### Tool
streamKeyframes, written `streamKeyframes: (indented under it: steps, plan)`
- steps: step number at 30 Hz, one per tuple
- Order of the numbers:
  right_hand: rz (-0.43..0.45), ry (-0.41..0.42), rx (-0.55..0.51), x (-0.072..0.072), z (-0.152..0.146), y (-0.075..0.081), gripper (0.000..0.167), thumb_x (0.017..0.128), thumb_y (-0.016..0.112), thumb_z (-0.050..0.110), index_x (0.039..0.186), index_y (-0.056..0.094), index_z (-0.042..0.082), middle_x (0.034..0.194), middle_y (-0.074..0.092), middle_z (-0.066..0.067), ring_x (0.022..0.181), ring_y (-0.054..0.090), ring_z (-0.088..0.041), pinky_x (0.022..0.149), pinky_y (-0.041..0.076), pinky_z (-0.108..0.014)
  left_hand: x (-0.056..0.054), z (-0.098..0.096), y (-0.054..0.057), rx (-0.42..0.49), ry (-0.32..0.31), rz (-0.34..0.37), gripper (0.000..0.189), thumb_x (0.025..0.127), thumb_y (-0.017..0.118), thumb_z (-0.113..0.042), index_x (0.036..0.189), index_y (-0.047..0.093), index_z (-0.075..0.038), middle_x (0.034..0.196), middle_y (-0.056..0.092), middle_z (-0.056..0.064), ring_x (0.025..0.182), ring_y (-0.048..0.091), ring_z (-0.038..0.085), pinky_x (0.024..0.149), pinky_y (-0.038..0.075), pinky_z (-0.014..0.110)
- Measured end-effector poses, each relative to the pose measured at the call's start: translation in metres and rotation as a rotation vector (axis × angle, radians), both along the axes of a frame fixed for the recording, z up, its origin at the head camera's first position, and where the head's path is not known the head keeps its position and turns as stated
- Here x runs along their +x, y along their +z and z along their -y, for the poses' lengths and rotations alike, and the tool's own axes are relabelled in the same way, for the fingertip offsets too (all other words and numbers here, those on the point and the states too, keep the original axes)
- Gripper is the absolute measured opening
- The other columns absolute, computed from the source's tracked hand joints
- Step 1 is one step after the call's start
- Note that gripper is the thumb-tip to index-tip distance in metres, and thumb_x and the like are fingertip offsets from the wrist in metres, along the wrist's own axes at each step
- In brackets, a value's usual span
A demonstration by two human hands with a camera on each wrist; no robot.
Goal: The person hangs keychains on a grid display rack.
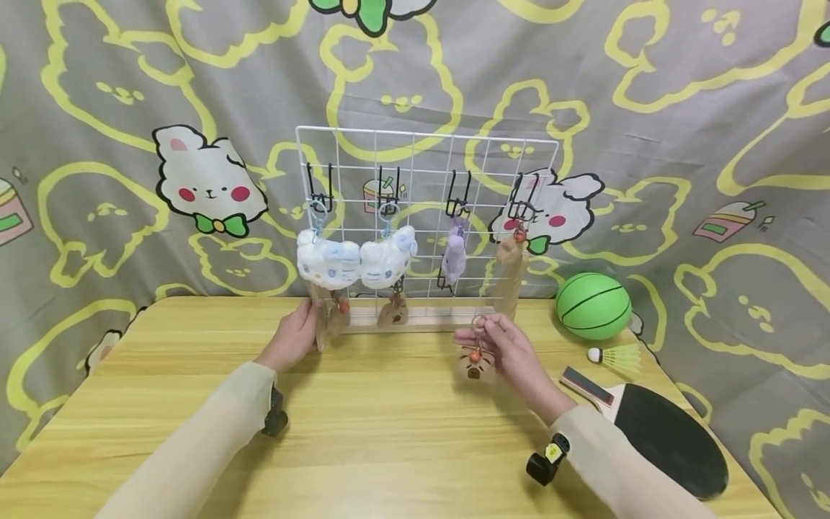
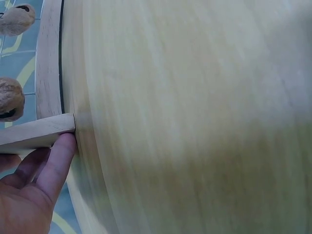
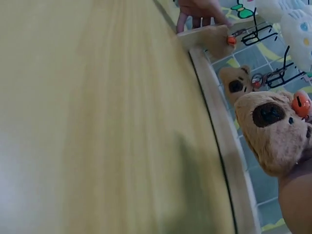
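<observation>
My left hand (image 1: pixel 298 335) rests its fingers against the outer side of the rack's left wooden foot (image 2: pixel 44 131); where the thumb lies is unclear. In my right hand (image 1: pixel 515 353), a brown capybara plush keychain (image 3: pixel 268 131) with an orange bell is pinched by its ring and hangs in front of the white wire rack (image 1: pixel 428 137). On the rack's hooks hang white-and-blue cat plush keychains (image 1: pixel 328 264), a purple plush keychain (image 1: pixel 454 258), and another brown plush (image 1: pixel 512 249). Two more capybara keychains, including this one (image 1: pixel 393 313), hang lower.
A green ball (image 1: pixel 593 305), a yellow shuttlecock (image 1: pixel 616 357) and a black-faced paddle (image 1: pixel 671 436) lie on the table's right side. Behind the wooden table (image 1: pixel 389 432) hangs a patterned grey curtain (image 1: pixel 259 43).
</observation>
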State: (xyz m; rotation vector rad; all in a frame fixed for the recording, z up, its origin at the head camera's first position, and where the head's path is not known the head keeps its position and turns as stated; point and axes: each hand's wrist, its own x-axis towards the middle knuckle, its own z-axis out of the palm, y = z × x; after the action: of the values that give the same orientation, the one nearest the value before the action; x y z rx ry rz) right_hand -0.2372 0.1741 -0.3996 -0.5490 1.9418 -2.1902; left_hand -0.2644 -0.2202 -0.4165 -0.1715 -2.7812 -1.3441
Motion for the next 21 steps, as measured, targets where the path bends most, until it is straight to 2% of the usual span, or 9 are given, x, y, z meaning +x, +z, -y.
streamKeyframes:
  steps: [4,9,12,13,16,19,21]
  plan:
    - [-0.02,-0.027,0.015,-0.006,0.013,0.01,0.021,0.116,0.034,0.027,0.117,0.049,0.012,0.109,0.081,0.011,0.105,0.077,-0.009,0.085,0.063,-0.021,0.002,0.002,-0.001,0.012,0.006,0.004,0.064,0.115,0.017,-0.046,0.153,0.035,0.002,0.152,0.048,0.038,0.133,0.058,0.051,0.094,0.064,0.051]
    - [-0.06,-0.032,-0.029,-0.011,0.027,0.019,0.022,0.117,0.032,0.024,0.12,0.044,0.006,0.108,0.081,0.008,0.099,0.079,-0.011,0.08,0.063,-0.02,0.003,0.003,-0.003,0.001,0.014,-0.016,0.062,0.115,0.018,-0.046,0.15,0.038,0.001,0.146,0.054,0.037,0.126,0.064,0.049,0.089,0.064,0.048]
    - [-0.07,-0.046,-0.046,-0.013,0.034,0.022,0.022,0.116,0.032,0.021,0.121,0.041,0.002,0.106,0.081,0.007,0.096,0.079,-0.011,0.076,0.062,-0.019,0.002,0.003,-0.002,-0.007,0.014,-0.023,0.062,0.115,0.018,-0.046,0.15,0.039,0.001,0.147,0.055,0.036,0.126,0.063,0.048,0.091,0.063,0.05]
    - [-0.071,-0.054,-0.046,-0.014,0.036,0.023,0.022,0.116,0.032,0.021,0.122,0.04,0.001,0.105,0.081,0.007,0.095,0.079,-0.011,0.075,0.062,-0.018,0.002,0.003,-0.002,-0.014,0.013,-0.026,0.062,0.115,0.018,-0.046,0.15,0.039,0.001,0.148,0.054,0.036,0.129,0.062,0.048,0.095,0.061,0.052]
    - [-0.07,-0.089,-0.038,-0.017,0.042,0.024,0.019,0.116,0.031,0.02,0.121,0.04,0.003,0.103,0.081,0.009,0.094,0.079,-0.01,0.075,0.062,-0.018,0.002,0.001,0.0,-0.016,0.012,-0.026,0.063,0.115,0.018,-0.047,0.151,0.039,-0.001,0.147,0.056,0.034,0.129,0.062,0.046,0.099,0.058,0.054]
    - [-0.069,-0.123,-0.048,-0.021,0.047,0.024,0.016,0.116,0.03,0.017,0.12,0.04,0.005,0.106,0.082,-0.002,0.091,0.079,-0.011,0.075,0.063,-0.02,0.0,0.0,0.0,-0.026,0.019,-0.035,0.062,0.115,0.018,-0.047,0.149,0.041,0.0,0.142,0.06,0.033,0.121,0.066,0.043,0.094,0.059,0.05]
    - [-0.07,-0.141,-0.054,-0.025,0.048,0.023,0.016,0.116,0.029,0.015,0.12,0.04,0.004,0.112,0.08,-0.015,0.089,0.079,-0.011,0.074,0.063,-0.02,-0.001,-0.001,0.0,-0.03,0.022,-0.037,0.062,0.115,0.019,-0.046,0.148,0.041,0.001,0.14,0.06,0.034,0.116,0.067,0.042,0.088,0.06,0.047]
